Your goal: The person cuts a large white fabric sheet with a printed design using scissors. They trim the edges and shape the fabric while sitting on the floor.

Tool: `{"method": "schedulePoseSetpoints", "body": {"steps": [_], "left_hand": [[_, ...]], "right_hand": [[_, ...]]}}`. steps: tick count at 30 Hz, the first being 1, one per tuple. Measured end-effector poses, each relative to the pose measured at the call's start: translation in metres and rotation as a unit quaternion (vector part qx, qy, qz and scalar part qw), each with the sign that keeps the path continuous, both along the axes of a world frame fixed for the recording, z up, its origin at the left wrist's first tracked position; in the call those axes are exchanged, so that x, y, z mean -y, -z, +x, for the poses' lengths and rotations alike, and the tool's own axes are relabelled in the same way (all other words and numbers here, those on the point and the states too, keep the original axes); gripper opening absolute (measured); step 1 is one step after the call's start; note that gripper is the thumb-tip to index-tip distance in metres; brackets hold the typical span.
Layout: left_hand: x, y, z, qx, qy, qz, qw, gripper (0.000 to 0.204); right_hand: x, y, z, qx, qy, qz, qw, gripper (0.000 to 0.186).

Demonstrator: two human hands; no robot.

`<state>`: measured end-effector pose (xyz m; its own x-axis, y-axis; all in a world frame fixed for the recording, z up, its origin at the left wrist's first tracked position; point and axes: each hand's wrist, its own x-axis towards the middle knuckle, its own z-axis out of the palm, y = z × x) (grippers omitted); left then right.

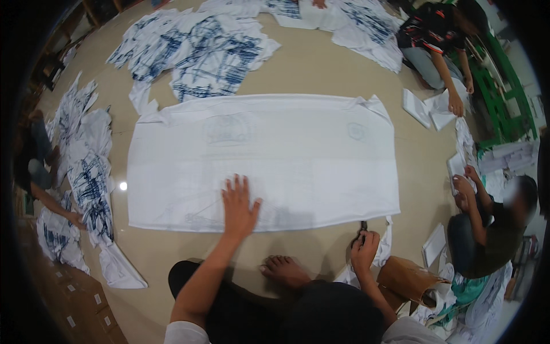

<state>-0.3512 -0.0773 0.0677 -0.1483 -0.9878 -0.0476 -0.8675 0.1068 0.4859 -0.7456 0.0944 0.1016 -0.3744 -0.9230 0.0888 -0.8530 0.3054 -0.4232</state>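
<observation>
Our white cloth (286, 172) lay flat, seemingly unfinished: left hand (239, 205) splayed atop, right hand (365, 250) gripping a dark tool (363, 227) alongside.

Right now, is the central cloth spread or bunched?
Mostly spread: the cloth lies broad and flat under the left hand, though its top corners are rumpled.

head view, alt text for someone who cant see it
A person's left hand lies flat on a white cloth spread on a beige floor, while the right hand holds a small dark tool by its near edge. Blue-streaked white cloths and other people are around it.
</observation>
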Motion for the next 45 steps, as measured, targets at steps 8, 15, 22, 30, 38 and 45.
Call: {"method": "schedulePoseSetpoints", "body": {"steps": [8,15,22,30,38,45], "left_hand": [[-0.041,0.003,-0.139,0.038,0.024,-0.024,0.999,0.074],[-0.042,0.002,-0.154,0.065,0.017,-0.034,0.997,0.073],[-0.041,0.000,-0.156,0.073,0.008,-0.015,0.997,0.074],[0.060,-0.008,-0.120,-0.060,0.011,-0.073,0.995,0.036],[0.245,0.022,-0.035,0.027,0.046,-0.219,0.974,0.032],[0.312,0.043,-0.034,0.108,0.107,-0.206,0.967,0.047]], "right_hand": [[-0.031,-0.010,-0.023,-0.064,0.027,0.028,0.997,0.036],[-0.012,-0.002,-0.026,0.073,0.006,-0.003,0.997,0.037],[-0.045,-0.022,-0.038,0.210,0.079,0.143,0.964,0.026],[-0.102,-0.034,-0.036,0.520,0.155,0.338,0.769,0.028],[-0.104,-0.010,0.008,0.396,0.082,0.356,0.843,0.047],[-0.095,-0.013,0.020,0.408,0.067,0.336,0.846,0.042]]}}
